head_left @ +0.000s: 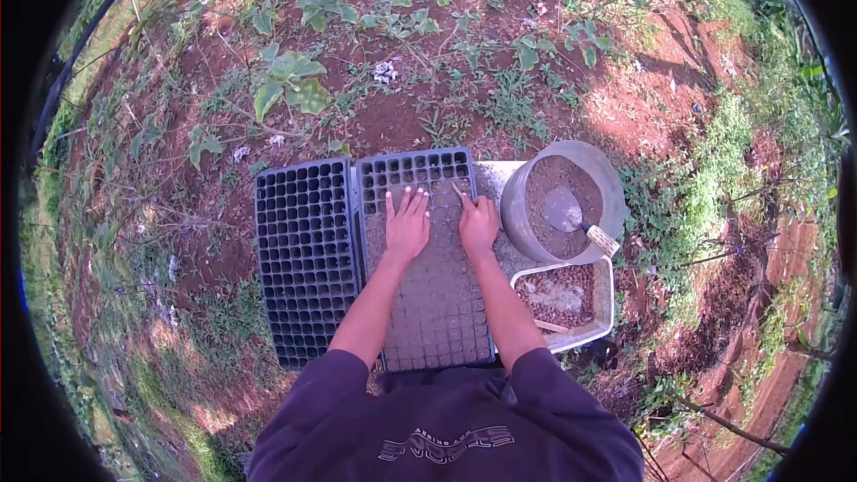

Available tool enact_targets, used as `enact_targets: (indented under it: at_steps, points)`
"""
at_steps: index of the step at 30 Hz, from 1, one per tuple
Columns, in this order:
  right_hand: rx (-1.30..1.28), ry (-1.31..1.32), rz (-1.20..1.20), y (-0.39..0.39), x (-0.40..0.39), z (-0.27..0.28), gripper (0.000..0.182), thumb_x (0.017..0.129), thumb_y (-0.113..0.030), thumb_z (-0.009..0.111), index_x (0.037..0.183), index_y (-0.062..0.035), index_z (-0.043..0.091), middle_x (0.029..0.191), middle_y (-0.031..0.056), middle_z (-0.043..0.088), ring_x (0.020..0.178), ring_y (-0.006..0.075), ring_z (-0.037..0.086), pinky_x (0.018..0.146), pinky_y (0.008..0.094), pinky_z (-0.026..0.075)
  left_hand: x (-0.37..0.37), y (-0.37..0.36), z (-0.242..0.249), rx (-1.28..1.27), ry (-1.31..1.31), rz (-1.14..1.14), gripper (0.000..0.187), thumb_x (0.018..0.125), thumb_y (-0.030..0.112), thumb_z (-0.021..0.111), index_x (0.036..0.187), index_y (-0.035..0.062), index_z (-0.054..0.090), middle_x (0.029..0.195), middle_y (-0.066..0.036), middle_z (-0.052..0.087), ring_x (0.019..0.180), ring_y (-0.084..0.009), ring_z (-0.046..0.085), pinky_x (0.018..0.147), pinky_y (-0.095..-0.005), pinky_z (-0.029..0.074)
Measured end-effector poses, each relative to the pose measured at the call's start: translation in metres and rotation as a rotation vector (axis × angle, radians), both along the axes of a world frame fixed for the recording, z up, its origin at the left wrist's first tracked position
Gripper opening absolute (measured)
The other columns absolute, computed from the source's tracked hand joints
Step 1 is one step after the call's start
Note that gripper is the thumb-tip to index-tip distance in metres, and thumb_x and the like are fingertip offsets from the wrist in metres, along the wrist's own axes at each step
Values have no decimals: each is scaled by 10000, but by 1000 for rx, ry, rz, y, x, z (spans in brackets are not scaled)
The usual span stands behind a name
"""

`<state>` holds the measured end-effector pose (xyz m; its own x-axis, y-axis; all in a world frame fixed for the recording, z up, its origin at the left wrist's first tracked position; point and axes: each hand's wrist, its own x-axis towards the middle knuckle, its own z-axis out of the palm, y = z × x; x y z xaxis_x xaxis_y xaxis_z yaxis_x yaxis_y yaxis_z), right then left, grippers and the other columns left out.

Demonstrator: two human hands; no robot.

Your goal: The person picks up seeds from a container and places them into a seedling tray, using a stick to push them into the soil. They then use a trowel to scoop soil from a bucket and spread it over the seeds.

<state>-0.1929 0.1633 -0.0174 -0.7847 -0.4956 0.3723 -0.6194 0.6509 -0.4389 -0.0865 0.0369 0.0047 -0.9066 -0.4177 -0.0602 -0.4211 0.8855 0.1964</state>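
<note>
A black seedling tray (pixel 437 303) lies in front of me, most of its cells filled with dark soil. The cells along its far edge show as dark hollows. My left hand (pixel 408 228) rests flat on the soil near the far end, fingers spread. Beside it, over the tray's right side, my right hand (pixel 480 225) is closed round a small brown stick (pixel 458 188) that points up and to the left from the fingers.
Left of this tray lies a second black seedling tray (pixel 303 259) with hollow cells. On the right stand a round tub (pixel 614 187) of soil, holding a trowel (pixel 564 211), and a cut white container (pixel 605 303) of reddish-brown seeds. Weeds and leafy plants (pixel 293 80) grow beyond.
</note>
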Motion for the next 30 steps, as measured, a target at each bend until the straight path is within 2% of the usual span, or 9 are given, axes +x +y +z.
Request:
enact_targets:
  at_steps: [3, 16, 24, 30]
  points:
    - [4, 1, -7, -1, -1, 4, 244, 774, -46, 621, 987, -122, 713, 797, 76, 530, 799, 273, 546, 696, 402, 470, 1, 1, -6, -5, 33, 3, 463, 933, 227, 414, 1379, 105, 436, 1450, -40, 411, 1400, -243, 281, 1155, -555, 53]
    - [5, -16, -65, 8, 7, -2, 240, 784, -49, 623, 985, -140, 715, 808, 62, 536, 797, 264, 553, 697, 390, 473, 1, 5, -7, 22, -10, 45, 483, 936, 227, 403, 1406, 118, 403, 1477, -17, 374, 1415, -229, 244, 1151, -575, 39]
    - [-68, -75, -150, -2, 5, 2, 216, 801, -50, 628, 1000, -93, 699, 838, 84, 543, 825, 276, 559, 715, 402, 473, 0, 4, -7, 48, 30, 46, 479, 916, 188, 439, 1388, 109, 425, 1463, -25, 388, 1409, -238, 255, 1142, -595, 38]
    - [-50, -82, -100, 9, 17, 3, 206, 807, -49, 623, 998, -81, 694, 841, 90, 543, 835, 281, 561, 718, 403, 477, 2, 6, -12, 22, 85, 51, 480, 902, 179, 457, 1375, 100, 439, 1456, -34, 400, 1406, -249, 261, 1139, -599, 48]
